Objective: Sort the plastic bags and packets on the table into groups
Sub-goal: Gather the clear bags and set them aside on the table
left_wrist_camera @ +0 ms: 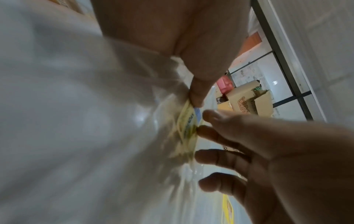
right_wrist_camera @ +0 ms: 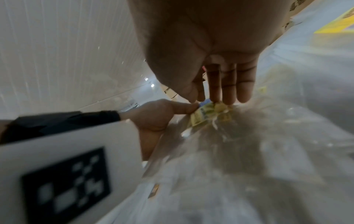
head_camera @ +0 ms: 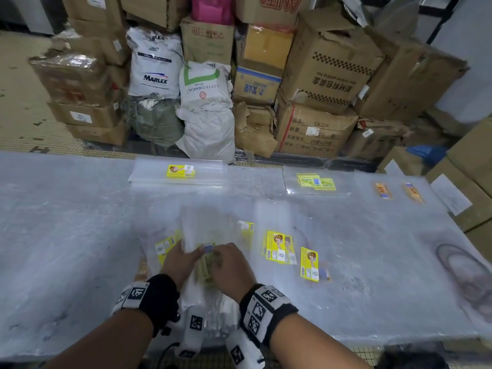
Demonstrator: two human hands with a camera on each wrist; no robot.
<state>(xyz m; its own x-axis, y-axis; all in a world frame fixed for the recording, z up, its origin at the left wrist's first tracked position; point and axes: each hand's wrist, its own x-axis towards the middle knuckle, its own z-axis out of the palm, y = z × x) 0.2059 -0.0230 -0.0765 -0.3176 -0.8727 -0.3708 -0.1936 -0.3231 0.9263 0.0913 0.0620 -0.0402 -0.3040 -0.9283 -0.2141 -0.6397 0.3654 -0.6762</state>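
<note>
At the near edge of the worktop (head_camera: 66, 209), both hands meet over a bundle of clear bags (head_camera: 205, 294) with a yellow label (head_camera: 206, 265). The left hand (head_camera: 179, 259) has its grip closed on the bundle, thumb pressing the label's top edge, as the left wrist view shows. The right hand (head_camera: 231, 265) lies over the label with fingers (right_wrist_camera: 228, 84) nearly straight, the tips touching the plastic rather than curling round it. The step in hand looks like reading or squaring the bundle before placing it. To do it well, keep the left pinch firm, since slick film probably slides and fans out, and use the right fingertips to flatten the label so its print can be matched. Sorted groups already lie along the far edge: a stack with one yellow label (head_camera: 181, 171), another with green-yellow labels (head_camera: 315, 181), and orange-labelled ones (head_camera: 383, 190). Loose packets (head_camera: 279, 246) wait just beside the hands.
</note>
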